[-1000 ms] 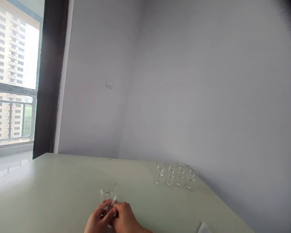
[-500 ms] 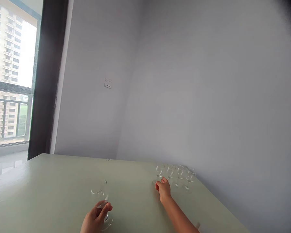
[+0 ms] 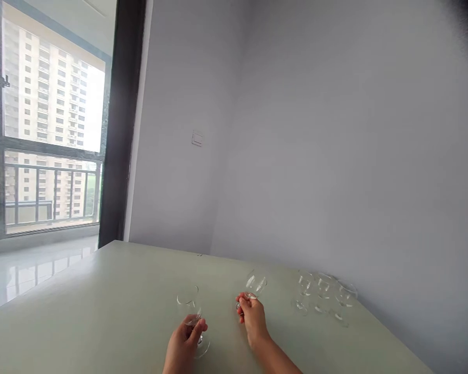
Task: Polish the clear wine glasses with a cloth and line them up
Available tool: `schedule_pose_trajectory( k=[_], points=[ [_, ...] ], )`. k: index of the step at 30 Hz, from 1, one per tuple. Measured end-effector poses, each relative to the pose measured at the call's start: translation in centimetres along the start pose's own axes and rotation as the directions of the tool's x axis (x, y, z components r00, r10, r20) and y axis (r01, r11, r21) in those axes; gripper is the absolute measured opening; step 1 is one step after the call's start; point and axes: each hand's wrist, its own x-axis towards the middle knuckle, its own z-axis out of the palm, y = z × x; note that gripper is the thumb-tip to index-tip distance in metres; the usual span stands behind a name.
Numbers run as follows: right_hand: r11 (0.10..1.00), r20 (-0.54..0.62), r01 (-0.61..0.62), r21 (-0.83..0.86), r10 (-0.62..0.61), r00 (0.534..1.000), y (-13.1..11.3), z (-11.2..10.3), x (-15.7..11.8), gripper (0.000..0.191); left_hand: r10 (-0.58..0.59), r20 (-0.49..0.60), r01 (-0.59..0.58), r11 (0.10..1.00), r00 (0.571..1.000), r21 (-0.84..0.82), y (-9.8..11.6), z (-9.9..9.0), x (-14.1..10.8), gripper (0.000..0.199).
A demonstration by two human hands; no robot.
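Observation:
My left hand (image 3: 186,337) is closed around the lower bowl and stem of a clear wine glass (image 3: 187,301), whose round foot shows below my fingers near the tabletop. Further to the right, my right hand (image 3: 252,314) pinches the stem of a second clear wine glass (image 3: 256,283). That glass leans, its bowl up and to the right of my fingers; its foot is mostly hidden by the hand. Three more wine glasses (image 3: 304,284) stand in a row on the right side of the table, apart from my right hand.
The pale green table (image 3: 120,306) spreads below both hands, its back edge close to the grey wall (image 3: 315,156). A light switch (image 3: 197,137) is on the wall. At the left, a dark door frame (image 3: 119,130) borders a balcony window.
My right hand has taken a wine glass out of the row and moved it left, nearer my left hand. My left hand keeps its glass. The view has turned left.

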Motion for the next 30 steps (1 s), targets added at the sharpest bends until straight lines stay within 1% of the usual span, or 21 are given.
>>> schedule_pose_trajectory(
  k=[2,4,7,11,16,19,21,25,30],
  points=[
    [0.998,0.051,0.025,0.052,-0.028,0.998,0.3,2.5,-2.3,0.021,-0.001,-0.033,0.001,1.0,0.999,-0.007,0.0,-0.5,0.3,0.055],
    [0.995,0.068,0.032,0.092,-0.038,0.997,0.5,4.3,-4.3,0.029,-0.009,-0.078,0.008,1.0,0.997,-0.015,-0.1,-1.2,0.7,0.058],
    [0.99,0.058,0.03,0.134,-0.038,0.998,0.8,5.6,-6.2,0.041,-0.027,-0.156,0.024,0.999,0.987,-0.021,-0.3,-2.7,1.7,0.058],
    [0.984,0.058,0.048,0.172,-0.059,0.997,1.2,5.4,-6.8,0.049,-0.063,-0.252,0.064,0.998,0.966,-0.007,-0.8,-5.8,3.9,0.047],
    [0.979,0.044,0.073,0.19,-0.082,0.996,2.0,5.3,-6.3,0.052,-0.093,-0.334,0.12,0.991,0.938,0.06,-1.4,-11.3,8.5,0.027],
    [0.976,0.012,0.097,0.195,-0.101,0.995,2.6,5.7,-6.1,0.05,-0.135,-0.38,0.195,0.973,0.915,0.124,-2.0,-14.5,11.2,0.025],
    [0.974,-0.004,0.107,0.197,-0.108,0.994,3.0,5.8,-5.8,0.048,-0.158,-0.384,0.234,0.959,0.91,0.16,-2.4,-16.0,12.6,0.026],
    [0.974,0.001,0.102,0.201,-0.104,0.995,3.5,5.9,-5.3,0.05,-0.166,-0.387,0.267,0.938,0.907,0.223,-3.2,-17.7,14.4,0.026],
    [0.971,-0.048,0.125,0.204,-0.118,0.992,4.0,6.4,-5.1,0.043,-0.138,-0.398,0.268,0.918,0.907,0.293,-3.8,-18.7,15.6,0.026]
  ],
)
